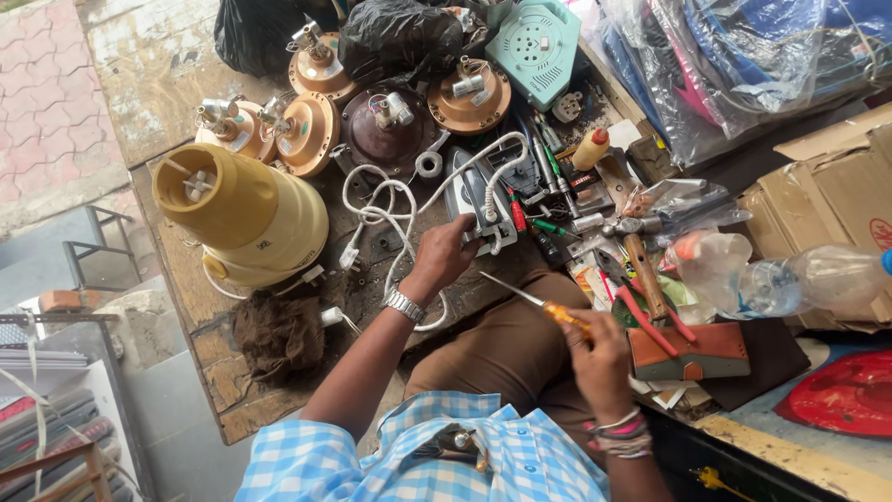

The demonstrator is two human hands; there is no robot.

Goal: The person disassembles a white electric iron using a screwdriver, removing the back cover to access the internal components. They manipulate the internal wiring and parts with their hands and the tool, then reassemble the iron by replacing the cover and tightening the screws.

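Your left hand (446,253) grips the handle end of the clothes iron (483,200), which lies on the bench (200,307) just ahead of your knees, its white cord (381,209) looped loosely beside it. Your right hand (595,358) is closed around the orange-handled screwdriver (539,305), tip aimed toward the iron. A slip of that tip could jab your left wrist (the watch sits right in its line). The cord could snag your forearm and drag the iron. Room is tight: pliers (641,311) and a hammer (636,251) crowd the right, the yellow mixer base (251,218) stands left, fan motors (386,125) behind. The bench edge runs near your left elbow.
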